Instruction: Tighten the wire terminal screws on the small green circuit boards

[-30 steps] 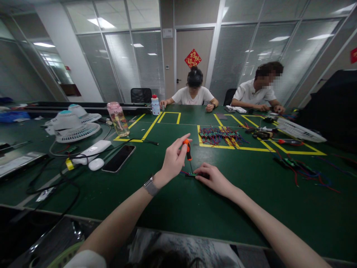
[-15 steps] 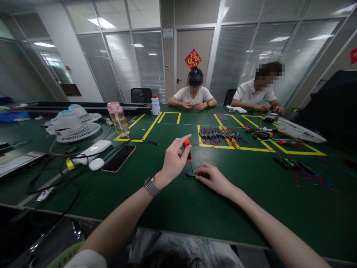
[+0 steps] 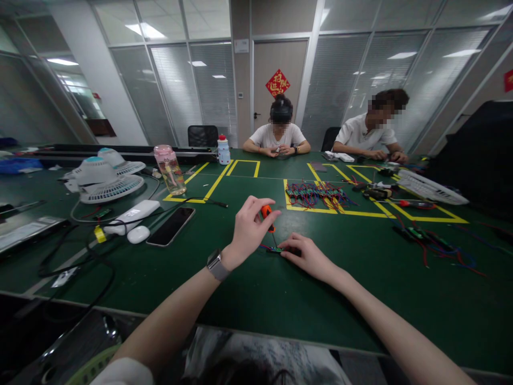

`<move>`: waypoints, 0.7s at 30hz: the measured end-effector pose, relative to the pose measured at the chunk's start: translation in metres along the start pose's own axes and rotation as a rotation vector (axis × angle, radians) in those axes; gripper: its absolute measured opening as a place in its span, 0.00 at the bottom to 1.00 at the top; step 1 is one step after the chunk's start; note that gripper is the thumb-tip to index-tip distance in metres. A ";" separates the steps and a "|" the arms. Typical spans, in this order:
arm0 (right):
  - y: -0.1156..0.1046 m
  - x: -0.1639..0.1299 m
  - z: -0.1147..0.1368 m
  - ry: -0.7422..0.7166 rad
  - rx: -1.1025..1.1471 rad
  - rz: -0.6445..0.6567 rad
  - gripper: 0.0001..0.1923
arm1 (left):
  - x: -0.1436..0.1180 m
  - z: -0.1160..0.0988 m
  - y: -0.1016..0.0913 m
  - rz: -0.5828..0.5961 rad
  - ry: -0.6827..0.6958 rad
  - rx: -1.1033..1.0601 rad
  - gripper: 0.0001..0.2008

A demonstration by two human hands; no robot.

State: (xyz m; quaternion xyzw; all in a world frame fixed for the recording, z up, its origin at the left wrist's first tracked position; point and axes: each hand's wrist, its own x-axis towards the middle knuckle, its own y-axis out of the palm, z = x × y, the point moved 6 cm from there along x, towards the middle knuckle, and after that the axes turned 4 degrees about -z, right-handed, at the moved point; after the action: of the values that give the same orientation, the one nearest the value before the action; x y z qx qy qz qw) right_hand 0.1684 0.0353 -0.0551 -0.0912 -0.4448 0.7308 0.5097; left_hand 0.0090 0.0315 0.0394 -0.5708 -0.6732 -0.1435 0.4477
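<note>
Table, left side: on the green top [image 3: 240, 299] sat white fans [image 3: 108, 184], a white mouse [image 3: 138, 235], a dark-screened phone [image 3: 171, 226] and a pink-lidded bottle [image 3: 170, 171].
Far wall: glass partitions [image 3: 192, 91] with blinds flanked a door [image 3: 296, 61] bearing a red diamond sign [image 3: 277, 84].
Far edge: two people in white tops sat across the table.
Table, right side: a row of wired boards [image 3: 320, 195] lay within yellow tape [image 3: 360, 214].
Left hand [image 3: 252, 224]: curled around the orange-and-black screwdriver [image 3: 266, 212], tips of thumb and forefinger apart.
Circuit board [image 3: 274, 250]: flat on the table between the hands, screwdriver tip on it.
Right hand [image 3: 308, 259]: narrowed to a pinch on the board's right end.
Left arm: angled up from lower left, watch [image 3: 217, 264] at the wrist, hand raised.
Right arm: reached in from lower right, hand low at the table.
</note>
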 end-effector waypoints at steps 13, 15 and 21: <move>0.001 0.000 -0.002 -0.001 -0.002 -0.003 0.08 | -0.002 -0.004 0.002 -0.004 0.033 -0.073 0.14; 0.001 0.000 -0.002 0.002 -0.004 -0.001 0.08 | -0.002 -0.005 -0.001 -0.031 0.053 -0.047 0.11; -0.001 -0.001 0.001 -0.001 0.007 -0.009 0.08 | -0.004 -0.006 0.002 0.052 0.051 -0.040 0.16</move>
State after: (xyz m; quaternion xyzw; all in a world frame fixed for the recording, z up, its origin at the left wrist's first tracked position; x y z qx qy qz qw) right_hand 0.1686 0.0344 -0.0544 -0.0872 -0.4430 0.7300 0.5131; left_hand 0.0131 0.0257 0.0389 -0.5930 -0.6435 -0.1597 0.4570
